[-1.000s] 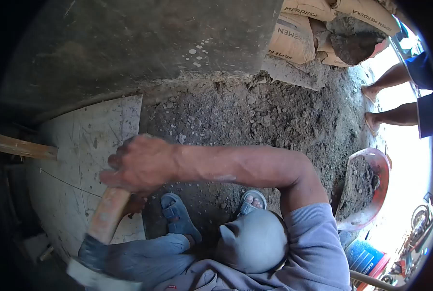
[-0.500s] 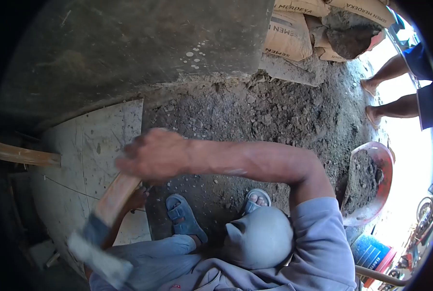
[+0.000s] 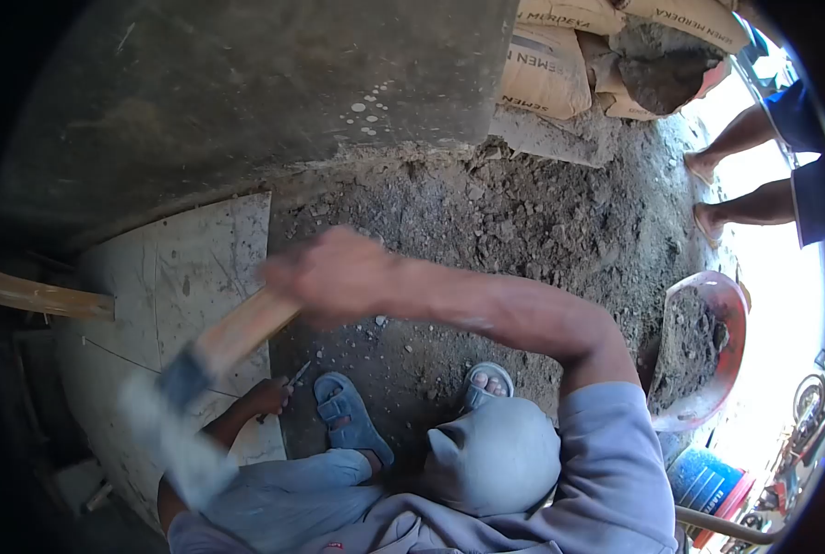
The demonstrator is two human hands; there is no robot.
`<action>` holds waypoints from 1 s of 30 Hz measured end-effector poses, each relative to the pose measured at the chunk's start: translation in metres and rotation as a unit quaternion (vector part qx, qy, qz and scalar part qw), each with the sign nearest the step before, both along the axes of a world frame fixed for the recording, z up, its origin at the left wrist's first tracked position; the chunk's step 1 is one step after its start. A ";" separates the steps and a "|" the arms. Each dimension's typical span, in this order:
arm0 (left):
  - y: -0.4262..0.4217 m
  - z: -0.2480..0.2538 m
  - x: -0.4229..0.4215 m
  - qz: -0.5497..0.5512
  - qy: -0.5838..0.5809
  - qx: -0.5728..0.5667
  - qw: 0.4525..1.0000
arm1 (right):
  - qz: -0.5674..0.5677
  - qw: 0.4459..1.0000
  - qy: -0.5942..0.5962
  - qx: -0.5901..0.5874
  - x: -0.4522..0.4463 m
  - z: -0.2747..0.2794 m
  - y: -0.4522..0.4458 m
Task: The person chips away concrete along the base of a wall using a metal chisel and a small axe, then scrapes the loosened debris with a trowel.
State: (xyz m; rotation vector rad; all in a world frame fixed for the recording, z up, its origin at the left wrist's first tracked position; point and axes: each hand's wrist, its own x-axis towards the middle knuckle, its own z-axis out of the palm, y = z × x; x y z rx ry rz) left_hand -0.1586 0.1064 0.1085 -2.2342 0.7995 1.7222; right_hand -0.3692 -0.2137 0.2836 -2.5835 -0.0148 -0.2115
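My right hand (image 3: 343, 272) is closed around the wooden handle of a hammer (image 3: 246, 323). The handle slopes down to the left, with a black band near its blurred pale head. Below it, beside the white board (image 3: 200, 249), my left hand (image 3: 269, 397) is closed on a small, thin pointed metal piece (image 3: 300, 373). That piece points up and right, close to my sandalled foot (image 3: 350, 415). The hammer head hangs in the air over my left forearm and trouser leg.
Loose soil (image 3: 542, 222) covers the ground ahead. Cement bags (image 3: 546, 74) lie at the upper right. A reddish container of soil (image 3: 731, 342) and a blue bucket (image 3: 703, 480) stand at right. Another person's legs (image 3: 754, 203) are beyond. A wooden piece (image 3: 48, 295) juts in left.
My right hand has moved up and right with the hammer. My left hand, mostly hidden behind it before, now shows lower down with the thin metal piece.
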 end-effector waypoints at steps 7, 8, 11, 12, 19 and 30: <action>-0.051 0.043 -0.015 -0.011 -0.025 -0.028 0.999 | -0.127 0.950 0.278 0.059 -0.104 -0.138 -0.111; -0.037 0.033 -0.010 0.007 -0.009 -0.056 0.998 | -0.112 0.941 0.316 0.043 -0.101 -0.150 -0.117; 0.001 -0.001 0.008 0.039 0.017 -0.069 0.997 | -0.149 0.912 0.381 0.025 -0.067 -0.142 -0.054; -0.003 -0.007 0.013 0.052 0.019 -0.074 0.996 | -0.136 0.966 0.222 0.009 -0.057 -0.130 -0.039; -0.005 -0.003 0.011 0.047 -0.003 0.020 0.999 | 0.064 0.990 -0.128 -0.009 0.006 -0.025 -0.012; -0.009 -0.013 0.024 0.022 0.028 -0.034 0.999 | -0.125 0.986 0.097 0.058 -0.039 -0.041 -0.048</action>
